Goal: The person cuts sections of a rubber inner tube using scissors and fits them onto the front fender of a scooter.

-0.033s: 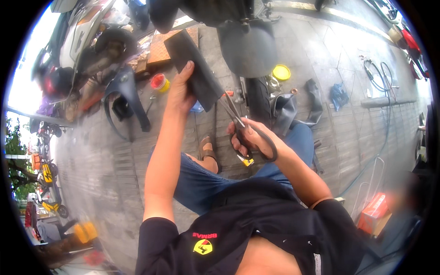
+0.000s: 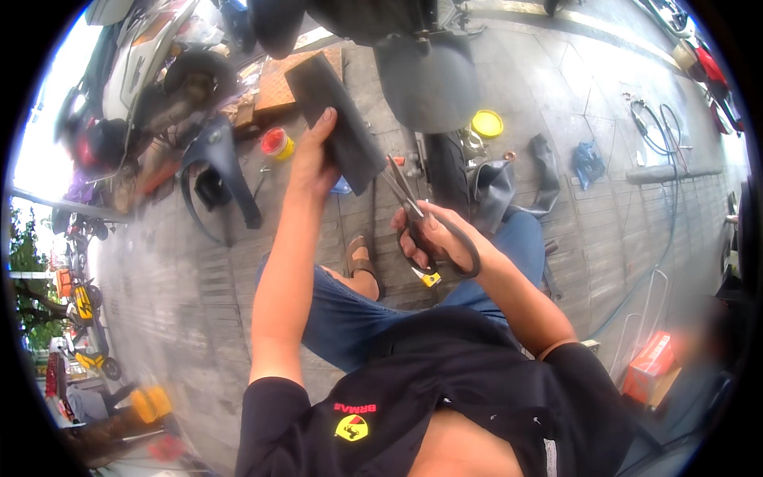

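My left hand (image 2: 316,147) grips a flat black rubber piece (image 2: 338,119), held at a slant with my thumb across it. My right hand (image 2: 421,234) has its fingers in the handles of black-handled scissors (image 2: 409,199), whose slightly parted blades point up toward the lower end of the rubber, beside its edge; I cannot tell whether they touch it. A small yellow object (image 2: 431,278) shows just below my right hand. A black tyre (image 2: 445,167) lies beyond the scissors, next to a loose piece of dark rubber tube (image 2: 497,187).
A grey-black curved panel (image 2: 425,83) hangs over the tyre. On the paving (image 2: 588,230) are a yellow lid (image 2: 487,124), a red-and-yellow tub (image 2: 276,141), a dark plastic part (image 2: 226,175), a blue bag (image 2: 586,165), hoses (image 2: 660,131) and an orange box (image 2: 645,370). Scooters (image 2: 87,310) line the left.
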`<state>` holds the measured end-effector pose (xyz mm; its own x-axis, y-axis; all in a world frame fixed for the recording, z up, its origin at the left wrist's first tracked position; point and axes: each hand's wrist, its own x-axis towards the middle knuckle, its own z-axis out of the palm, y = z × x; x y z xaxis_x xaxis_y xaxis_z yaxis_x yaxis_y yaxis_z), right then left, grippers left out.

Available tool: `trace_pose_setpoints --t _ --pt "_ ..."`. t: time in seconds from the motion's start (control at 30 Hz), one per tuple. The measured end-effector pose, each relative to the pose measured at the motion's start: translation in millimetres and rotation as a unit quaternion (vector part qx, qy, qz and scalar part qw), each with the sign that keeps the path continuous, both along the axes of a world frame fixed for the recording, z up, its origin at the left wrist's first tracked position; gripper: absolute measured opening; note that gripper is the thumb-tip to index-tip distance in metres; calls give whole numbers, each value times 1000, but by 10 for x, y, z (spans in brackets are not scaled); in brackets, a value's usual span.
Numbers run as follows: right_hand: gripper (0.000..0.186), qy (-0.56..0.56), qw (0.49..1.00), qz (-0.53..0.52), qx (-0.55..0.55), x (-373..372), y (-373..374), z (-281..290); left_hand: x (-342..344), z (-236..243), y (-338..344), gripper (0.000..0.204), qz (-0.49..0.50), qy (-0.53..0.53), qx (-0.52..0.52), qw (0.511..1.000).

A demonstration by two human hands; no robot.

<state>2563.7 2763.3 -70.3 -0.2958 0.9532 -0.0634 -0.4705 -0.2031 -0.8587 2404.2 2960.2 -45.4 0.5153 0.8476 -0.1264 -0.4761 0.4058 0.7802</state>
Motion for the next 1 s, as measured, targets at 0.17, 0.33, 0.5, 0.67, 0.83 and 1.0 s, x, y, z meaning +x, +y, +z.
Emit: trace_pose_setpoints --t 0.17,0.33,0.5,0.67,0.83,1.0 --pt "60 38 999 -9 -3 -18 -14 -51 29 -43 -122 26 -12 30 11 999" --pt "58 98 993 -59 -14 -128 -43 -20 28 -49 -106 31 7 19 36 999" --pt "50 103 991 -88 -10 -196 -39 8 74 -52 -120 38 -2 10 80 997" --pt "51 100 992 -76 -17 -140 34 -67 120 -57 -137 38 -24 31 46 998" --pt "53 109 991 -80 3 -181 33 -68 123 -77 -162 32 -46 64 50 996" --pt "58 125 988 -84 -31 -195 100 -41 170 -129 -287 34 -43 44 49 997"
